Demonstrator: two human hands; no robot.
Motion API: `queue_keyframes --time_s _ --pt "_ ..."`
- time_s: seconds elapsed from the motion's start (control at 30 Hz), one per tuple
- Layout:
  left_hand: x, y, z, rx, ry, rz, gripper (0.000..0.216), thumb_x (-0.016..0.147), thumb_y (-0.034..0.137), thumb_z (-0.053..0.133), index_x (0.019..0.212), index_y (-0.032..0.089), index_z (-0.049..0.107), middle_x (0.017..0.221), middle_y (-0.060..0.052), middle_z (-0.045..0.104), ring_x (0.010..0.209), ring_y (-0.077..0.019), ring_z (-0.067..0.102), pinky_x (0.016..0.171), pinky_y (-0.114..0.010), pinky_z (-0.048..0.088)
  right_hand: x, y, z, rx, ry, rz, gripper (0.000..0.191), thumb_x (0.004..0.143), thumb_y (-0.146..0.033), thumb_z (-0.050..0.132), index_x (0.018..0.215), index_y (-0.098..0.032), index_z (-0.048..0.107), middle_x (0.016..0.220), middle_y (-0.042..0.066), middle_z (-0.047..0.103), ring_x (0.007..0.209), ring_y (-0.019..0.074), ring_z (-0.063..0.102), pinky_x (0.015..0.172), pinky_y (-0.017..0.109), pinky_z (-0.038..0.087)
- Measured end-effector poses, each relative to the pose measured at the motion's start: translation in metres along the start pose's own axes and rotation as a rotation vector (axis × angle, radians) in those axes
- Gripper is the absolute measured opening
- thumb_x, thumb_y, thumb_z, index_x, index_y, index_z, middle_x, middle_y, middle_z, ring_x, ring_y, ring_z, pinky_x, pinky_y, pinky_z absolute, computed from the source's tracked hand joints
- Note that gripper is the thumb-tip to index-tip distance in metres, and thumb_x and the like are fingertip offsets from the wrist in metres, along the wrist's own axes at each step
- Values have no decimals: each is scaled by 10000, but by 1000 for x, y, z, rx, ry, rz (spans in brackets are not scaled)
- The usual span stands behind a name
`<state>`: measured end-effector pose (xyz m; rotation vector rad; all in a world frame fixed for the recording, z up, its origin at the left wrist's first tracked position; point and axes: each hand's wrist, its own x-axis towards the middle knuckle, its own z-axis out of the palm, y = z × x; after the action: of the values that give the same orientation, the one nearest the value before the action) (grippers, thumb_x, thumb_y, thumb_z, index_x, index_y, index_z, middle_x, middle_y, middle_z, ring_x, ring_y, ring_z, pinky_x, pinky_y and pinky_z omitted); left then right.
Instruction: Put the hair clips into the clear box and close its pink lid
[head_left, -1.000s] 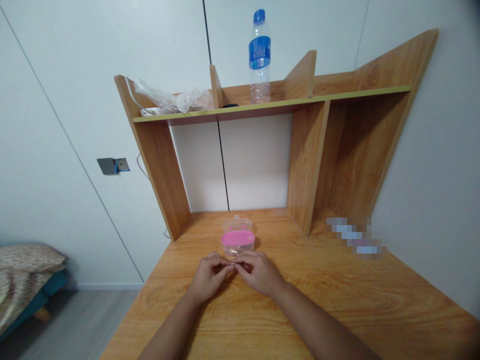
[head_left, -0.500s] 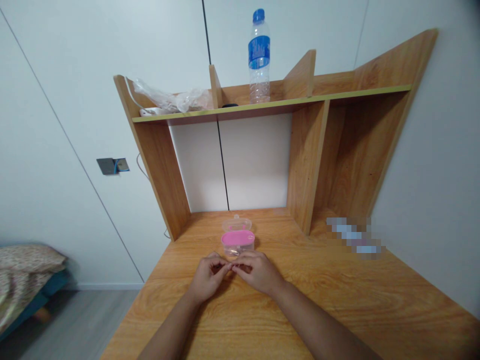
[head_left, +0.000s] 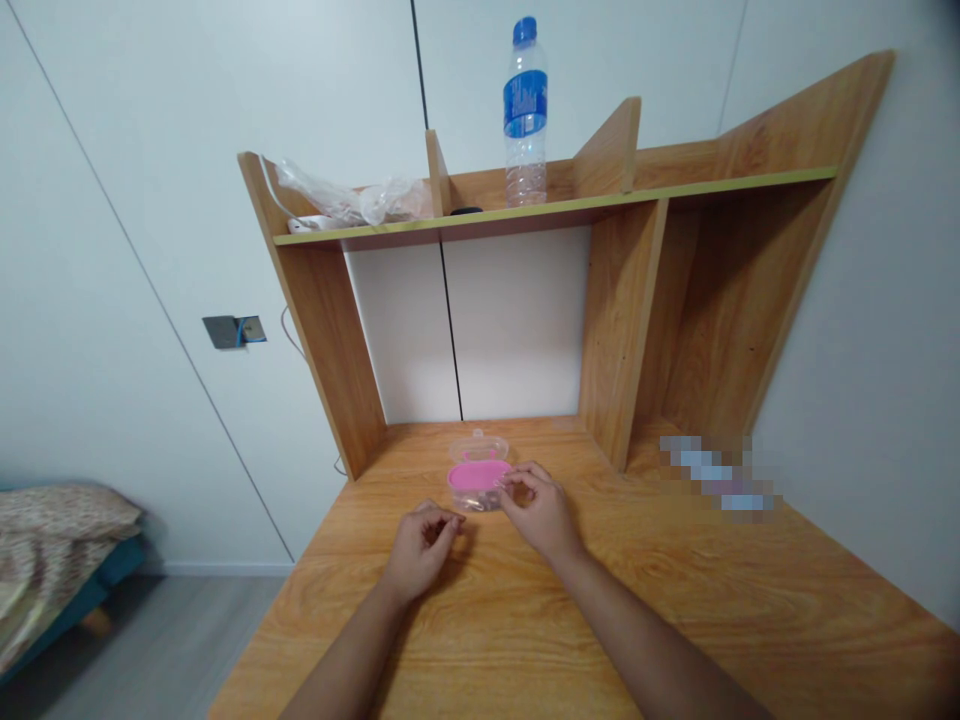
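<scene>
A small clear oval box point(head_left: 466, 501) with a pink tray point(head_left: 477, 474) on top stands on the desk, its clear lid point(head_left: 480, 449) tipped open toward the back. Small items show dimly through its wall. My right hand point(head_left: 538, 508) is at the box's right end, thumb and forefinger closed together at the pink tray's edge; what they pinch, if anything, is too small to tell. In front of the box, my left hand point(head_left: 421, 547) hovers just over the desk with thumb and forefinger pinched. Whatever lies between those fingertips cannot be made out.
A wooden shelf unit point(head_left: 480, 220) rises at the back of the desk point(head_left: 675, 600). On it stand a water bottle point(head_left: 526, 110) and a crumpled plastic bag point(head_left: 375, 200). A blurred-out object point(head_left: 716, 475) lies at the right. A bed point(head_left: 60, 560) is on the left.
My hands were together, fingertips meeting in front of the box. The right hand has moved away, forward and right, to the pink tray's edge; the left has stayed nearly in place.
</scene>
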<state>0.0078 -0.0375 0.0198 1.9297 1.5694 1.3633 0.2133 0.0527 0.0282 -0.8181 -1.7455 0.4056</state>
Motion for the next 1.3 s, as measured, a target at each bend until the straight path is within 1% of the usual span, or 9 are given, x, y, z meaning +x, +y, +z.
queue_keyframes --time_s 0.1,0.33,0.5,0.6,0.7,0.8,0.9,1.07,1.3 --pt "2 -4 -1 79 67 -27 277 924 347 568 873 171 776 770 -77 712 731 -205 641 700 -309 472 6 10 2 -38 42 38 59 788 -239 702 808 -219 753 1014 82 656 952 238 650 855 369 542" --pt "4 -21 -6 219 230 -95 251 907 278 522 914 165 746 775 -60 702 737 -203 640 704 -305 463 13 24 10 -38 4 106 66 776 -268 720 784 -220 765 1081 90 609 1027 251 628 935 397 524" --pt "6 -29 -10 300 273 -146 244 904 246 501 938 168 730 790 -57 706 738 -209 645 711 -313 460 11 24 9 -13 -44 101 152 773 -214 703 901 -220 785 1129 99 597 1098 260 609 997 413 501" --pt "8 -31 -13 394 220 -139 218 873 194 522 957 166 721 813 -64 707 786 -222 644 751 -329 459 8 22 4 5 -17 79 172 806 -188 646 910 -225 777 1120 90 605 1083 246 613 992 410 501" --pt "7 -29 -17 478 119 -69 152 817 172 591 901 174 718 898 -78 700 897 -239 633 833 -345 443 5 19 -1 9 26 81 167 832 -201 617 900 -227 767 1089 82 615 1055 244 619 977 415 502" --pt "6 -25 -18 524 22 -39 112 786 220 659 879 196 716 953 -77 674 959 -253 611 868 -354 419 2 18 -4 25 39 80 155 846 -215 613 892 -227 761 1066 83 622 1038 246 621 962 411 505" --pt "4 -21 -17 555 -37 -69 95 779 259 683 860 213 706 978 -74 654 983 -264 592 859 -356 396 0 16 -4 37 37 68 150 858 -221 611 886 -230 757 1055 85 626 1028 246 622 942 402 512" --pt "4 -22 -15 531 -65 -113 43 789 235 673 810 211 703 967 -67 657 989 -257 583 876 -358 372 0 13 -5 47 57 60 142 852 -219 618 879 -229 757 1048 82 625 1021 244 623 950 397 509" --pt "6 -21 -17 438 -63 -39 101 850 271 640 809 225 720 887 -50 725 921 -249 635 866 -368 392 0 6 -8 64 82 17 167 850 -187 606 907 -231 757 1046 89 623 1025 254 618 939 412 512"
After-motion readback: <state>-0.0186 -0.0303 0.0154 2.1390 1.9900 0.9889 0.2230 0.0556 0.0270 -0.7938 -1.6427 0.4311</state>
